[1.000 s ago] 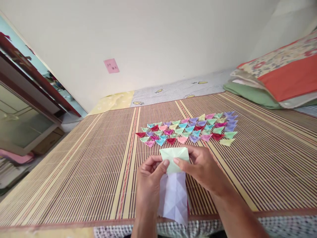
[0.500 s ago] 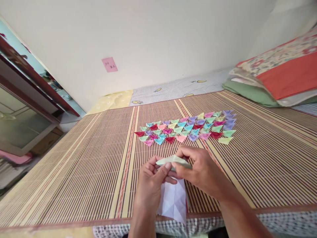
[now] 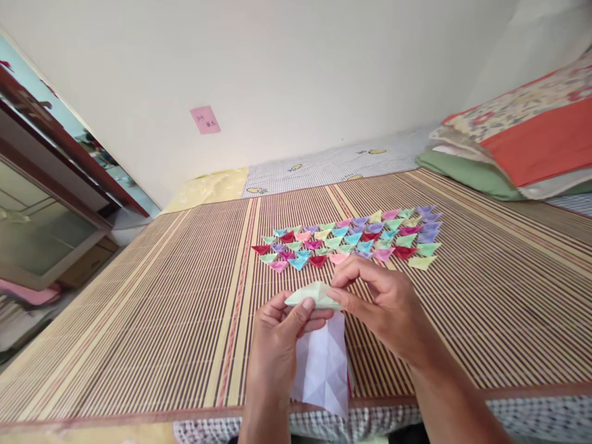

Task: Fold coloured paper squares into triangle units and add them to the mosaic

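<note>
Both hands pinch a pale green folded paper piece (image 3: 311, 296) just above a striped bamboo mat (image 3: 152, 308). My left hand (image 3: 277, 342) grips its left end between thumb and fingers. My right hand (image 3: 382, 302) pinches its right end. Under the hands lies a creased pale lilac paper sheet (image 3: 324, 367) near the mat's front edge. Beyond the hands, several small folded paper pieces (image 3: 351, 240) in red, pink, blue, green and purple lie in rows on the mat.
Folded bedding and a patterned red pillow (image 3: 522, 145) are stacked at the right. A pink note (image 3: 205, 119) hangs on the white wall behind. A wooden-framed cabinet (image 3: 41, 203) stands at the left. A checked cloth (image 3: 416, 416) runs under the mat's front edge.
The green paper went from an upright, open flat shape to a narrow horizontal fold held between both hands. My right hand shifted slightly up and right.
</note>
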Demonstrator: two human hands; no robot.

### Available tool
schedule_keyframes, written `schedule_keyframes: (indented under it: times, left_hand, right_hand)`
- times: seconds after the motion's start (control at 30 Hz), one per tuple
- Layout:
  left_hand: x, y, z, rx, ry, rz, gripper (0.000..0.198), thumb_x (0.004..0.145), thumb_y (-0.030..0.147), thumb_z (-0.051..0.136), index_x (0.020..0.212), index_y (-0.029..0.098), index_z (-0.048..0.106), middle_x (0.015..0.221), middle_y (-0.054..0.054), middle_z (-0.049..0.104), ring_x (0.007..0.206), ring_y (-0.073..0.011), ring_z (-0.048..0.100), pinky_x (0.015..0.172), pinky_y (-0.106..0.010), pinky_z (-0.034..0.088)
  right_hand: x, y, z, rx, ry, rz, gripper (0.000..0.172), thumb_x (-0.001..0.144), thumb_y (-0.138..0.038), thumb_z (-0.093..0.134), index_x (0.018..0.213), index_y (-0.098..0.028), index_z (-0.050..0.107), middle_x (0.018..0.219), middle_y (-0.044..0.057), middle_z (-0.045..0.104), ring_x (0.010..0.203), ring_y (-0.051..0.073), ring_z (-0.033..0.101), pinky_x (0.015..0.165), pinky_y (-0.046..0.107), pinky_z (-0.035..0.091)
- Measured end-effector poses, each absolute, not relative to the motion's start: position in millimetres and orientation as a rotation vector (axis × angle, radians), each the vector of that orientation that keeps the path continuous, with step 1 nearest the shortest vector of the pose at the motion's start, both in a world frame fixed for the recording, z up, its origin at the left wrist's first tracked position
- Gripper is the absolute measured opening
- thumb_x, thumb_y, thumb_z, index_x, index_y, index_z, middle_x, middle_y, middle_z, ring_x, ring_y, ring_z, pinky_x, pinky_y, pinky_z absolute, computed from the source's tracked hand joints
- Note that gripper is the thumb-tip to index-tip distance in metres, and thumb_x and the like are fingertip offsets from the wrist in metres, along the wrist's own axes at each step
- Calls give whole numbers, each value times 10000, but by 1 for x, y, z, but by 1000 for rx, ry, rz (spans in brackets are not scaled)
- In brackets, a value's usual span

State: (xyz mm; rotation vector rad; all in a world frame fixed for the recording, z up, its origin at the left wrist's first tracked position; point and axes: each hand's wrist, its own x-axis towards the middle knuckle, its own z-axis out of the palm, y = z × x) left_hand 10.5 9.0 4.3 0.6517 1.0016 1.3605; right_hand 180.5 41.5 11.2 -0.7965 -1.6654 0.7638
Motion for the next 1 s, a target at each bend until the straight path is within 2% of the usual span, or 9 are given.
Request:
schedule_keyframes:
  times: [0.13, 0.33, 0.5, 0.77, 1.0]
  left_hand:
    - [11, 7, 2, 682, 1017, 1348, 261, 673, 290, 958, 788, 147, 774, 745, -84, 828, 664, -193, 805, 618, -196, 630]
    - [15, 5, 4, 713, 1042, 1378, 248, 644, 293, 965, 725, 147, 781, 657, -74, 802, 578, -158, 768, 566, -168, 589]
    - [10, 5, -1, 798, 1034, 1358, 173, 732, 292, 920, 779, 160, 818, 670, -64, 805, 607, -141, 762, 614, -174, 589]
    - [6, 6, -1, 779, 1038, 1351, 215, 717, 317, 934, 777, 152, 810, 625, -61, 785, 556, -147, 737, 569, -194, 570]
    - [5, 4, 1, 845, 1022, 1332, 188, 757, 316, 909, 743, 166, 797, 634, -51, 786, 579, -125, 724, 610, -188, 566]
  right_hand:
    - [180, 40, 10, -806, -1663, 739, 146, 926, -143, 711, 817, -222, 656, 796, -28, 660, 783, 159, 623, 832, 335, 477]
    - [178, 40, 11, -818, -1661, 686, 151, 920, -109, 700, 840, -226, 650, 803, -40, 663, 776, 143, 624, 771, 296, 482]
    - [178, 39, 11, -820, -1663, 705, 152, 928, -113, 698, 840, -228, 651, 815, -39, 665, 771, 137, 626, 737, 282, 481]
    - [178, 42, 11, -712, -1710, 679, 139, 940, -135, 725, 854, -231, 672, 873, -6, 689, 891, 179, 662, 891, 352, 500]
    - [179, 41, 12, -750, -1699, 721, 124, 954, -171, 707, 856, -240, 676, 883, 10, 695, 902, 201, 667, 874, 371, 518]
